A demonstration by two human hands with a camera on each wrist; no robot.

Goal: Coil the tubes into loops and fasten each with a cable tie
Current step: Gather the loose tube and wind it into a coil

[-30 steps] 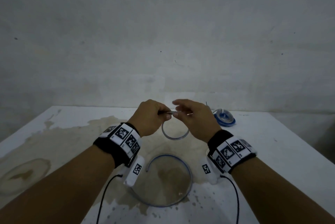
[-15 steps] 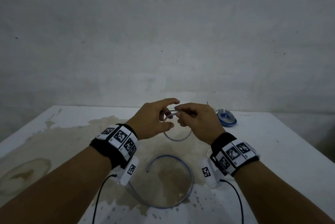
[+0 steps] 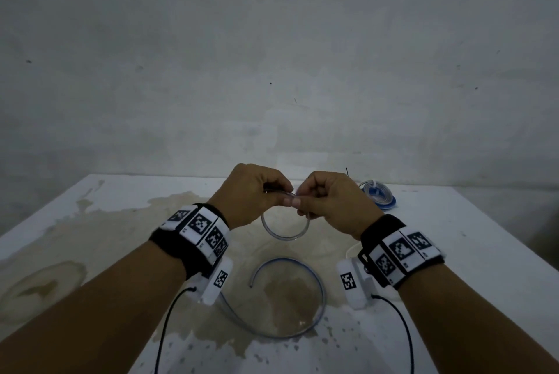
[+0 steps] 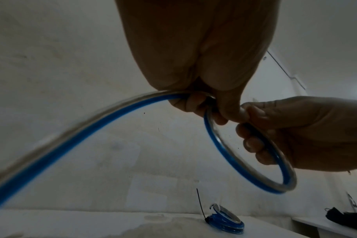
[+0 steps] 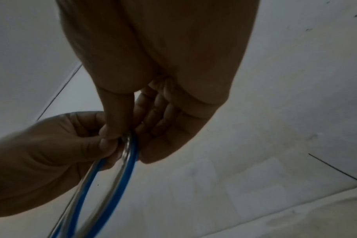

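Observation:
A clear tube with a blue stripe [image 3: 284,234] forms a small loop that hangs in the air between my hands. My left hand [image 3: 257,195] and right hand [image 3: 326,201] both pinch the top of the loop, thumbs nearly touching. The rest of the tube [image 3: 314,313] trails down onto the table in a wide curve, its free end near the middle. In the left wrist view the tube [image 4: 245,161] runs through my curled left fingers, and my right hand [image 4: 296,133] grips the loop. In the right wrist view the tube [image 5: 120,173] passes between both hands.
A coiled tube [image 3: 378,196] fastened with a black cable tie [image 4: 201,204] lies at the table's far right. The white table [image 3: 453,252] is stained brown in the middle. A wall stands right behind it. A dark object [image 4: 344,217] lies on another surface far right.
My left hand's fingers, spread half a second ago, have curled back onto the tube. Both hands have drawn close together at the top of the loop.

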